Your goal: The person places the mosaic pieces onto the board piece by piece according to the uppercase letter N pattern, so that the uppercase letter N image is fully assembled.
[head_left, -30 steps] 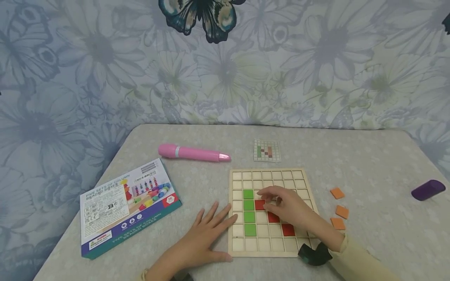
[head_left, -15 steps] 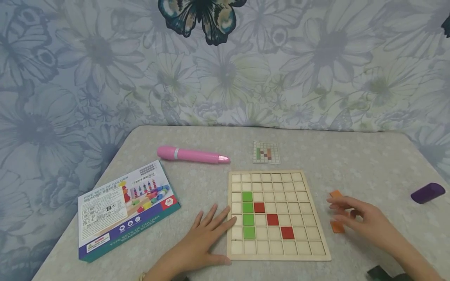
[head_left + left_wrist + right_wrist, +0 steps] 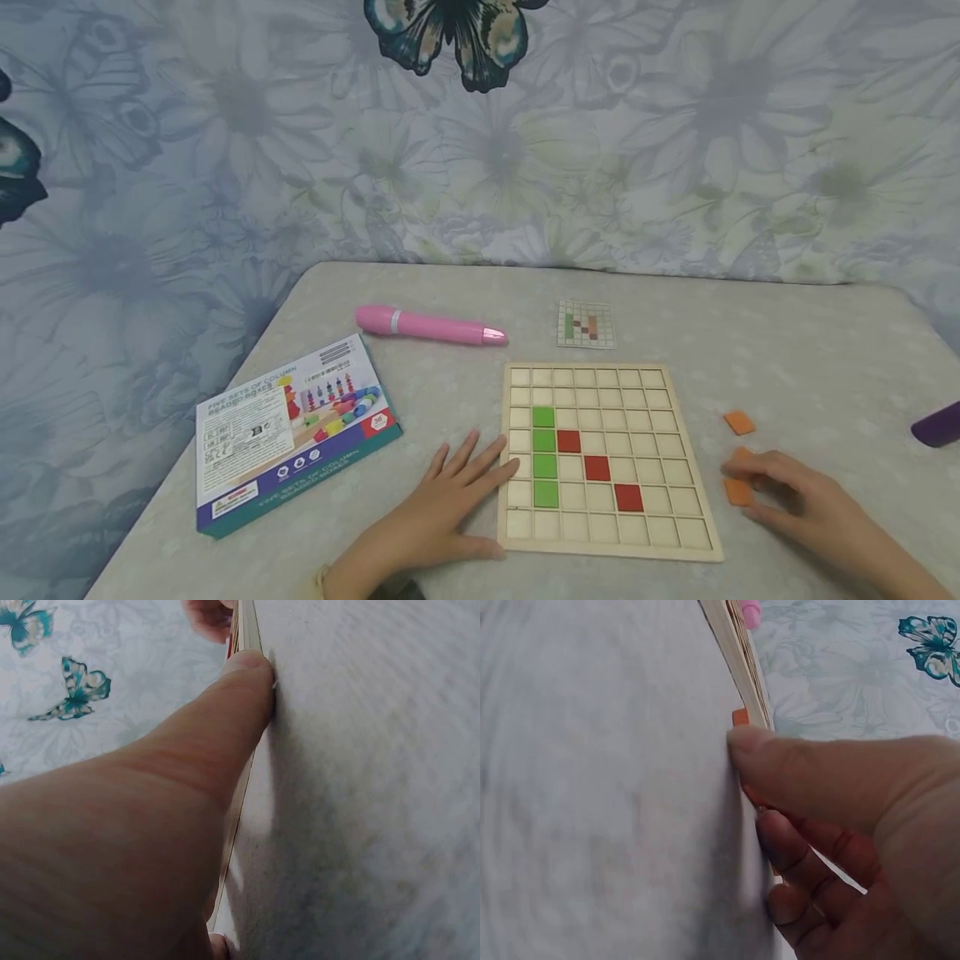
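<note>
In the head view my left hand lies with fingers spread at the left edge of a wooden grid board. Its fingertips touch the frame, and in the left wrist view its thumb lies along the board's side. On the grid sit a column of green tiles and three red tiles in a diagonal. To the right of the board, my right hand pinches an orange tile at table level between thumb and finger. A second orange tile is partly hidden by its fingers.
A third orange tile lies farther back. Behind the board is a small pattern card, with a pink pen-shaped object to its left. A toy box lies at left, and a purple object at the right edge.
My right hand has left the board for the orange tiles, then moved nearer me to the closest one. My left hand stays put. The head view has shifted slightly.
</note>
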### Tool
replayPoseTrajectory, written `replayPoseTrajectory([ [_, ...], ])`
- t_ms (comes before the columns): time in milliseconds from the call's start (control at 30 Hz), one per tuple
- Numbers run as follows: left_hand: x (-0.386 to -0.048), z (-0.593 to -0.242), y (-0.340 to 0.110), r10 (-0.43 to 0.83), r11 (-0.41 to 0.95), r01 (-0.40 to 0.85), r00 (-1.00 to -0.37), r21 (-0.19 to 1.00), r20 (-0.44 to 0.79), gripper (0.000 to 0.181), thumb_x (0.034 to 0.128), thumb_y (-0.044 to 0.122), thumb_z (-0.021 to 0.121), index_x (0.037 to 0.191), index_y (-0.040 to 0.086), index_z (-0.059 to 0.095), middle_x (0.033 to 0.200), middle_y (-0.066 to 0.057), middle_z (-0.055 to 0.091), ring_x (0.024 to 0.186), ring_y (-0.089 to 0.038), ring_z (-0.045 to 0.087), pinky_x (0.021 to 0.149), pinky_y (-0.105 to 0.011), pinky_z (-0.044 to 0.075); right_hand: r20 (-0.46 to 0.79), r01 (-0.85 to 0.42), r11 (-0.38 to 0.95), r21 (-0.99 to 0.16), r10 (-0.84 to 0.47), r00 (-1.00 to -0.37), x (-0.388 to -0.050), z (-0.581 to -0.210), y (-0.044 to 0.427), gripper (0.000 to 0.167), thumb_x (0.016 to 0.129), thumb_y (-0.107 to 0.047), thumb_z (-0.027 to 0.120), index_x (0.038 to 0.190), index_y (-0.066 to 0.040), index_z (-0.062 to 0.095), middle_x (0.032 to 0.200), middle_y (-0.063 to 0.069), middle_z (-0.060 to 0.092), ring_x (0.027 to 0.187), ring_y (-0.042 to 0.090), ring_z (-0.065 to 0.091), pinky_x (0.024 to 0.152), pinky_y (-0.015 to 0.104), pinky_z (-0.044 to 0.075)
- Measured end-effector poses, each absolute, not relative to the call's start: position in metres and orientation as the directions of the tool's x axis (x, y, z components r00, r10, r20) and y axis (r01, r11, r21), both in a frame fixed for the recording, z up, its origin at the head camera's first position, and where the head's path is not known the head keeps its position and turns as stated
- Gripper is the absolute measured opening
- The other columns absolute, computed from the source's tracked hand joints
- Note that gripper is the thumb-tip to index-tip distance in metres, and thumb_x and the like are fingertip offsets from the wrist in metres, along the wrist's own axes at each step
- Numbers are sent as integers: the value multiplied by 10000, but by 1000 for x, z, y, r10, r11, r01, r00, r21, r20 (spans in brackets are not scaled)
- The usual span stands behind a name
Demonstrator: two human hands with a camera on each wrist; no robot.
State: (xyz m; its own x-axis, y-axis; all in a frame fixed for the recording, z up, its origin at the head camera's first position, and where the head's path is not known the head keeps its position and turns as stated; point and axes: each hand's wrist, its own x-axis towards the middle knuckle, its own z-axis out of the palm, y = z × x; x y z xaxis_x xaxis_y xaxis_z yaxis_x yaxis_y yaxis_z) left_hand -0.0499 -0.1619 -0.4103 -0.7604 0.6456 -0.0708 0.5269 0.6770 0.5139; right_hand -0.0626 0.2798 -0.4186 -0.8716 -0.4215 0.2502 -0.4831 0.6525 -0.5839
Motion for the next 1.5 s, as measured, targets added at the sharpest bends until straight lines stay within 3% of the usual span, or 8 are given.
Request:
replayPoseTrajectory([
  [367, -52, -407, -158, 641, 690, 502, -759, 521, -116, 882, 784, 649, 570, 1501, 272, 220, 1557, 42, 56, 1394, -274, -65, 1032, -604, 20, 261, -452, 688, -568, -371, -891, -60, -418, 279, 527, 630, 21, 824, 1102, -149, 661, 1000, -108, 636, 805, 0, 549, 693, 83, 398],
  [533, -53, -409, -158, 636, 695, 500, -763, 517, -117, 890, 776, 670, 557, 1501, 283, 215, 1557, 50, 49, 1394, -273, -70, 1029, -608, 13, 370, -527, 623, -578, -376, -850, -64, -404, 272, 595, 588, 131, 800, 1116, -99, 653, 905, -97, 585, 736, 24, 475, 602, 141, 395],
  [700, -55, -412, -158, 635, 703, 517, -766, 489, -102, 893, 772, 689, 541, 1500, 280, 224, 1557, 41, 60, 1394, -284, -61, 1027, -611, 19, 437, -561, 563, -607, -353, -827, -70, -388, 246, 584, 614, 162, 773, 1137, -62, 642, 885, -67, 582, 734, 43, 481, 622, 146, 413],
  [900, -52, -412, -160, 637, 692, 518, -765, 503, -88, 881, 778, 681, 541, 1496, 266, 246, 1556, 34, 76, 1395, -282, -50, 1027, -606, 17, 390, -554, 492, -672, -401, -829, -79, -390, 202, 460, 697, 45, 783, 1119, -73, 646, 872, -74, 573, 755, 95, 503, 604, 205, 448],
  [1167, -52, -413, -159, 641, 687, 520, -763, 508, -86, 882, 776, 678, 544, 1496, 267, 244, 1556, 35, 71, 1395, -287, -47, 1024, -614, 20, 245, -453, 504, -735, -426, -871, -84, -401, 177, 375, 759, -111, 778, 1114, -136, 661, 900, -112, 578, 765, 93, 525, 636, 241, 472],
  [1500, -52, -411, -158, 643, 686, 529, -762, 500, -76, 879, 780, 671, 547, 1496, 258, 247, 1556, 28, 77, 1395, -290, -41, 1028, -607, 27, 225, -453, 495, -741, -454, -862, -85, -411, 175, 351, 777, -74, 762, 1101, -151, 651, 956, -96, 600, 795, 91, 546, 652, 237, 478],
])
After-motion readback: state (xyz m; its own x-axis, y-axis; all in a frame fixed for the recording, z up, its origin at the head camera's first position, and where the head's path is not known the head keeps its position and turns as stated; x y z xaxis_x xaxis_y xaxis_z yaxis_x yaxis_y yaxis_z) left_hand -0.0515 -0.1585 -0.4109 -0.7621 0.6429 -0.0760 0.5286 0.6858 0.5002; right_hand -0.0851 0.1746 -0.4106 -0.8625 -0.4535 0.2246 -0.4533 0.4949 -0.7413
